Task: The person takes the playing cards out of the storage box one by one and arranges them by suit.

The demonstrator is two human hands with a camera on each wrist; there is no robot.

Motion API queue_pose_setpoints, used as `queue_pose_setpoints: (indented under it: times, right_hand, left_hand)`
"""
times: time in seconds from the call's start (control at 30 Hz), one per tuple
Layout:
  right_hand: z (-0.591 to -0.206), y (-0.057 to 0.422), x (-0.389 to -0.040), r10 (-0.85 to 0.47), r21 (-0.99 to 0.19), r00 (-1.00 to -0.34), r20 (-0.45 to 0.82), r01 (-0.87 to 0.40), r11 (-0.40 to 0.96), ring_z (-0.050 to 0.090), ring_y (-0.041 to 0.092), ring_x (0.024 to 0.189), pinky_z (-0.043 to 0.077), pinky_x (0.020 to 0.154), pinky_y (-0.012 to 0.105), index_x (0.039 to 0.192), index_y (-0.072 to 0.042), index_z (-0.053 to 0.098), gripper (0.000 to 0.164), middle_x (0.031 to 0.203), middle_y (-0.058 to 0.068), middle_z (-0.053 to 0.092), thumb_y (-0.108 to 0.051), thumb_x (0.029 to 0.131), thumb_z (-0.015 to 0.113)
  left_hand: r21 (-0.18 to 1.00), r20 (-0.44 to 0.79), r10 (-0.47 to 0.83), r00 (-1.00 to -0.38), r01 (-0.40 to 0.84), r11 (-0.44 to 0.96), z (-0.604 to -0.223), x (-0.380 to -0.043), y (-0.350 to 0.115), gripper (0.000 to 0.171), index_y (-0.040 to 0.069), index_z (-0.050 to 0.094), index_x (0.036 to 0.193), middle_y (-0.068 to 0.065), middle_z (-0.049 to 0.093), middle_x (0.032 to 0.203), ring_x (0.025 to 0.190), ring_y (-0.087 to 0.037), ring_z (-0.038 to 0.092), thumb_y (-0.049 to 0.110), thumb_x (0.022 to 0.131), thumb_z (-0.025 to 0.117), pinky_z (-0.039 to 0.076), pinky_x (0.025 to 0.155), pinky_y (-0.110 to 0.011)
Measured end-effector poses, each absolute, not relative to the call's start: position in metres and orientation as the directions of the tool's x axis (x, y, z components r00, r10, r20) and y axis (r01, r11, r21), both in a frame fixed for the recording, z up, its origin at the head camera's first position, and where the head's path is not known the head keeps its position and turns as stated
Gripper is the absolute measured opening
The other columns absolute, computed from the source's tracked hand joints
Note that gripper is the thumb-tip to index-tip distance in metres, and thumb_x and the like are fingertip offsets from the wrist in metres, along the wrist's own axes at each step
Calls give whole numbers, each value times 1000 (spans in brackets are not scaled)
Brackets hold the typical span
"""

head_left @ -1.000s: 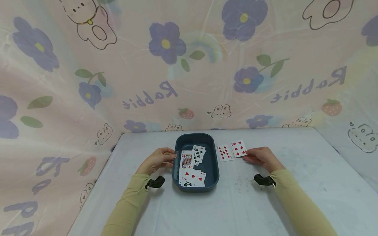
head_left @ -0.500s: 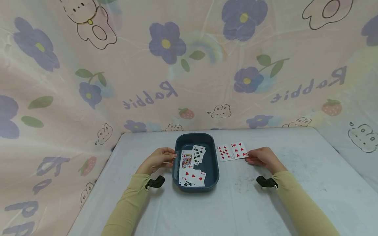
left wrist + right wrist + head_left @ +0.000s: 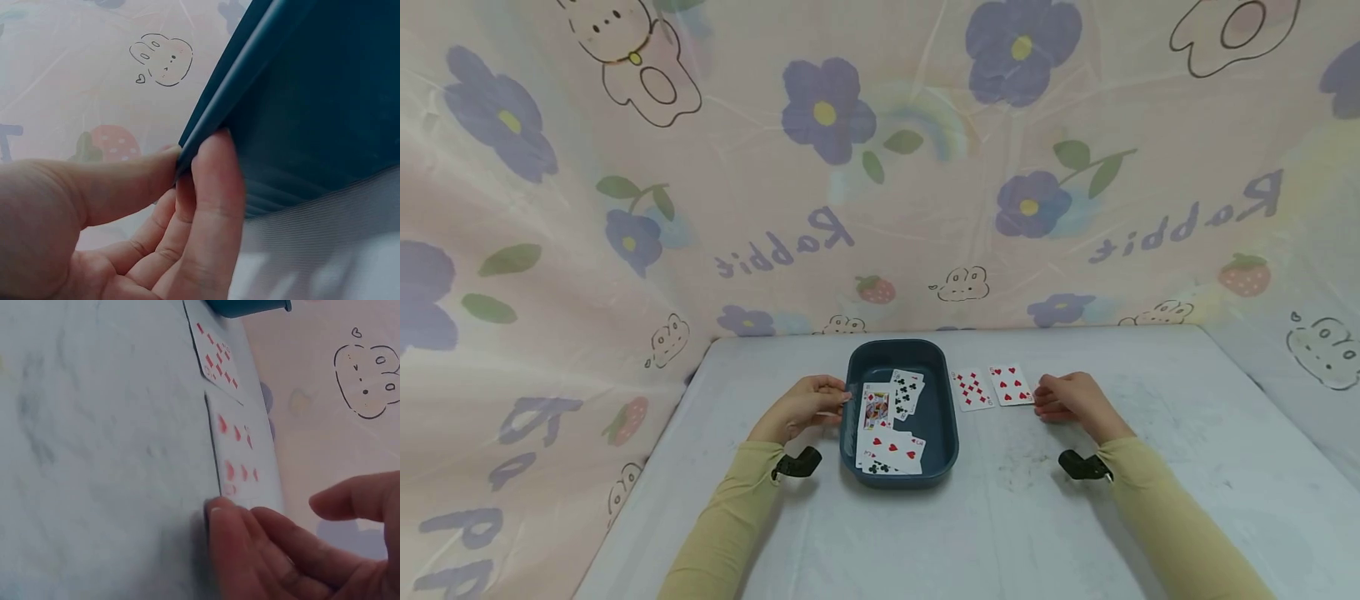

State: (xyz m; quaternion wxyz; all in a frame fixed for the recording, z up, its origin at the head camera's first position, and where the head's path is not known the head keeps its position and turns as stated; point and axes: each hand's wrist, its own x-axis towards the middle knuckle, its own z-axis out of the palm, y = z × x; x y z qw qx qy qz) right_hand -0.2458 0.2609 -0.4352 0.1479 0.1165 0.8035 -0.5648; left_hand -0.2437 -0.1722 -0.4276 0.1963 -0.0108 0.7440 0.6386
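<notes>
A dark blue plastic tray (image 3: 942,433) stands on the table, with several playing cards lying face up inside, among them a king (image 3: 876,408) and a three of hearts (image 3: 895,451). At its left side my left hand (image 3: 808,407) pinches the rim between thumb and fingers, plain in the left wrist view. To the right of the tray lie a diamonds card (image 3: 973,390) and, beside it, a hearts card (image 3: 1011,385), both face up. My right hand (image 3: 1071,402) is at the hearts card's right edge, fingertips right at its corner. In the right wrist view the thumb (image 3: 350,497) stands apart from the fingers.
The table (image 3: 985,533) has a white cover with faint dark smudges right of the tray. A printed fabric curtain (image 3: 917,192) with flowers and rabbits rises behind the table and along its sides. Black wrist mounts (image 3: 797,462) sit at both sleeves.
The hearts card has shifted slightly toward me and straightened into line with the diamonds card. My right hand has moved a little right, its thumb off the card. The left hand keeps its place.
</notes>
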Motion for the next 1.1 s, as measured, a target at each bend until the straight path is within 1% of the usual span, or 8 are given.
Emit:
queue_pose_setpoints:
  times: [0.17,0.27,0.4,0.5,0.67,0.73,0.9,1.1]
  right_hand:
    - [-428,262,-247,24,-842,-948,-317,293,453,67,20,78,56,71,33,116,15,54,46,94,18,67,-25,98,44]
    - [-420,258,-250,-29,-851,-962,-271,226,474,68,24,84,56,74,34,120,15,52,48,102,24,66,-26,98,44]
    - [-405,247,-255,-132,-887,-962,-237,159,434,65,31,95,54,80,35,126,13,50,47,110,26,64,-25,99,45]
    - [-395,234,-258,-213,-909,-954,-211,112,401,63,35,101,53,84,38,127,11,49,45,113,25,63,-25,100,46]
    - [-380,204,-261,-329,-936,-931,-161,38,350,63,35,101,51,87,43,126,7,51,41,113,23,63,-26,101,47]
    - [-375,191,-262,-365,-942,-920,-140,10,336,64,33,100,52,86,41,124,6,53,40,112,23,63,-26,101,48]
    - [-364,159,-261,-447,-953,-889,-97,-46,299,62,38,102,53,84,41,123,6,54,38,110,24,64,-25,101,48]
    - [-364,127,-264,-527,-960,-842,-118,-39,277,62,38,102,52,86,42,123,8,53,37,109,23,65,-22,102,46]
  left_hand:
    - [945,-309,228,-923,-271,183,-429,-244,-172,22,-3,57,110,-12,64,96,82,-20,63,8,92,64,56,71,-33]
    - [945,-307,222,-926,-269,184,-429,-244,-172,23,-3,57,110,-12,64,98,82,-20,63,8,92,65,56,71,-33]
    - [946,-306,221,-926,-269,182,-430,-244,-172,24,-3,56,111,-12,64,98,83,-20,63,8,91,65,56,71,-32]
    - [946,-305,224,-925,-268,184,-431,-245,-172,24,-3,56,111,-12,63,98,83,-20,63,8,91,65,56,70,-32]
    - [944,-312,221,-924,-274,187,-431,-246,-172,23,-2,56,111,-12,64,98,83,-21,63,9,91,65,55,68,-31]
    - [944,-314,225,-922,-277,182,-431,-247,-173,23,-2,56,111,-12,64,98,83,-21,63,8,92,65,55,68,-30]
    - [945,-313,229,-922,-279,172,-432,-246,-173,23,-2,56,110,-12,63,98,83,-21,63,8,92,64,55,69,-31]
    - [947,-309,223,-925,-276,166,-431,-244,-173,25,-2,55,111,-11,64,96,80,-19,62,9,91,66,55,69,-31]
